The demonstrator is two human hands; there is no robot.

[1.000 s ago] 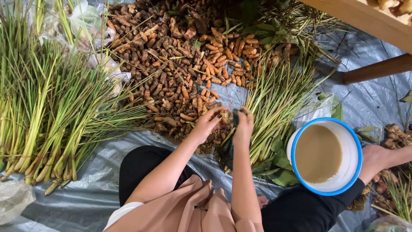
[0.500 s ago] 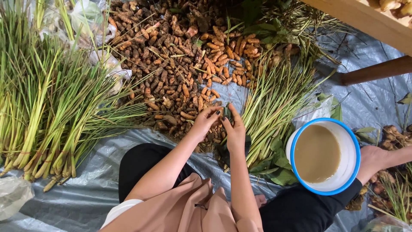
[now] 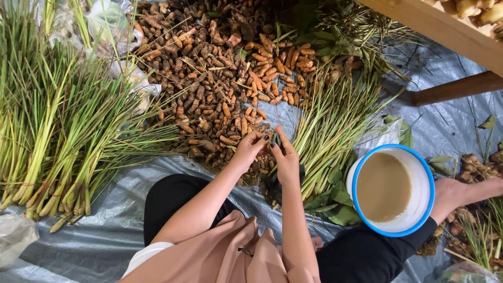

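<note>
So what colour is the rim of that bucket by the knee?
Bright blue rim on a white bucket, seen in the head view.

Bare forearms, dark polish on the left hand [image 3: 250,150] and right hand [image 3: 287,163]; peach-pink top over white, black trousers.

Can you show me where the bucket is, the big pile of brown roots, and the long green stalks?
bucket [image 3: 354,173]: head view, on its blue rim, left side.
pile of brown roots [image 3: 209,99]: head view, middle of the heap.
long green stalks [image 3: 57,136]: head view, on the bundle at the left.
</note>
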